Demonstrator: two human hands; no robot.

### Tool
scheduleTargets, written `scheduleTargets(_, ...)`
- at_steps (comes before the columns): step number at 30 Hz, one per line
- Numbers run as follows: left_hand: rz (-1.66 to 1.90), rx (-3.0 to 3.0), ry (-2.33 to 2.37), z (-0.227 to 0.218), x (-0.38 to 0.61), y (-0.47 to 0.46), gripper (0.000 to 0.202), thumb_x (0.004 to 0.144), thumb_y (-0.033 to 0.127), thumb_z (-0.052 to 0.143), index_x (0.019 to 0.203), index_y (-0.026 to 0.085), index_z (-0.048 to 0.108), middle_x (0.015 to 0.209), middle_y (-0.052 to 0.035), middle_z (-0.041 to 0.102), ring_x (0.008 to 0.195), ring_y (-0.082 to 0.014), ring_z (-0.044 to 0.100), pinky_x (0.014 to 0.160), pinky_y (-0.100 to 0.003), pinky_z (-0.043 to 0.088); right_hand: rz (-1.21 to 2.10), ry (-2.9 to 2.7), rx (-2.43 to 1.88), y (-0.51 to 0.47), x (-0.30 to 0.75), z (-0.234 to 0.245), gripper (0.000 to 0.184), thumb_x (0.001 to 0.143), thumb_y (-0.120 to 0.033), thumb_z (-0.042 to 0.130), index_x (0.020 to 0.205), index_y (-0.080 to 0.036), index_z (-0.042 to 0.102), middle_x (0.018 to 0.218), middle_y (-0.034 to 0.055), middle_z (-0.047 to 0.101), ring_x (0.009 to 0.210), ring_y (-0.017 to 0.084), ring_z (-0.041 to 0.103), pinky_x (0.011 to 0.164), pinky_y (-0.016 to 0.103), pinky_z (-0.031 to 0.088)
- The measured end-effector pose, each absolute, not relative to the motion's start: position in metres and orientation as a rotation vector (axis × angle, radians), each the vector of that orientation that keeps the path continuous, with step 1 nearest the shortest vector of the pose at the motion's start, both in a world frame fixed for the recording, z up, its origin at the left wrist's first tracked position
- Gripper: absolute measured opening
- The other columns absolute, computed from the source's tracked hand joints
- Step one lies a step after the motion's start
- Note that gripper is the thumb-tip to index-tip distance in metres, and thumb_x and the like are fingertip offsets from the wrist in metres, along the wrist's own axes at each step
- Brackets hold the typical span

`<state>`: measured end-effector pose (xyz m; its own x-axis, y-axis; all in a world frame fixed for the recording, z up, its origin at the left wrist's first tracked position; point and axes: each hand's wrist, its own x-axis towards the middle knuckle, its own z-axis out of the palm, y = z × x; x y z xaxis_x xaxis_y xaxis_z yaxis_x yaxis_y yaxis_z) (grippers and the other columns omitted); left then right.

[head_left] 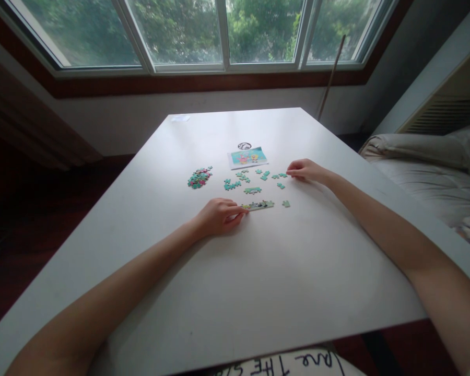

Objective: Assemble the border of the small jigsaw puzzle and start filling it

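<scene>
My left hand (pixel 220 215) rests on the white table (pixel 238 271), fingers curled, fingertips pinching the left end of a joined strip of puzzle pieces (pixel 259 206). My right hand (pixel 305 170) lies further back, fingers closed, its tips at a green loose piece (pixel 282 175). Between the hands lie several scattered green puzzle pieces (pixel 243 180), one apart at the right (pixel 285 204). A pile of mixed pieces (pixel 199 177) sits to the left. A small picture card (pixel 247 157) lies behind the pieces.
A small dark round object (pixel 244 145) lies behind the card. A slip of paper (pixel 180 118) is at the table's far left corner. A bed with pillows (pixel 426 156) stands right of the table. Windows (pixel 223 31) run along the back wall, and a stick (pixel 331 78) leans there.
</scene>
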<state>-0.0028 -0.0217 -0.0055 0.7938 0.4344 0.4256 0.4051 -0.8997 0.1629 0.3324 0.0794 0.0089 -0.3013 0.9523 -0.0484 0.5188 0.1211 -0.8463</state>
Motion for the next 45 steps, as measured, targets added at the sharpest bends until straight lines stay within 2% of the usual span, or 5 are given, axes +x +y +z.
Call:
scheduleTargets(4,0.74,2.915,0.673,-0.003,0.0,-0.024,0.025,0.086,0.02,0.047,0.095,0.02,0.07,0.059,0.0006,0.06,0.052,-0.0084,0.05,0.054,-0.019,0.037,1.152,-1.86,-1.474,0.077,0.339,0.003,0.035,0.063,-0.045,0.072,0.078,-0.014,0.065,0.056,-0.0043,0.052,0.045,0.005,0.037,0.043,0.021,0.024)
scheduleTargets(13,0.746,2.913,0.667,-0.006,0.002,-0.022,0.024,0.086,0.019,0.046,0.094,0.019,0.069,0.058,0.0008,0.059,0.051,-0.0079,0.05,0.054,-0.018,0.037,1.116,-2.179,-1.407,0.081,0.344,0.003,0.041,0.059,-0.047,0.073,0.082,-0.013,0.066,0.067,-0.0011,0.053,0.062,0.01,0.045,0.055,0.024,0.031)
scheduleTargets(24,0.685,2.969,0.725,-0.008,0.002,-0.02,0.029,0.086,0.02,0.045,0.108,0.019,0.066,0.059,0.0016,0.06,0.051,-0.0076,0.05,0.053,-0.018,0.036,1.146,-2.343,-1.417,0.08,0.345,0.01,0.05,0.057,-0.056,0.072,0.084,-0.015,0.064,0.071,0.0005,0.056,0.064,0.011,0.046,0.058,0.025,0.032)
scheduleTargets(32,0.684,2.936,0.729,-0.011,0.004,-0.018,0.029,0.087,0.021,0.045,0.105,0.021,0.068,0.058,0.0016,0.058,0.051,-0.0075,0.048,0.053,-0.018,0.035,0.882,-2.697,-1.638,0.065,0.325,0.027,0.054,0.053,-0.069,0.066,0.068,-0.018,0.055,0.067,-0.0002,0.055,0.062,0.012,0.045,0.056,0.026,0.028)
scheduleTargets(45,0.672,2.901,0.711,-0.014,0.005,-0.015,0.029,0.087,0.021,0.045,0.106,0.021,0.068,0.058,0.0006,0.058,0.053,-0.0082,0.049,0.054,-0.019,0.036,0.662,-2.85,-1.73,0.054,0.313,0.032,0.061,0.047,-0.074,0.065,0.071,-0.019,0.052,0.074,0.0028,0.059,0.067,0.017,0.05,0.055,0.027,0.026)
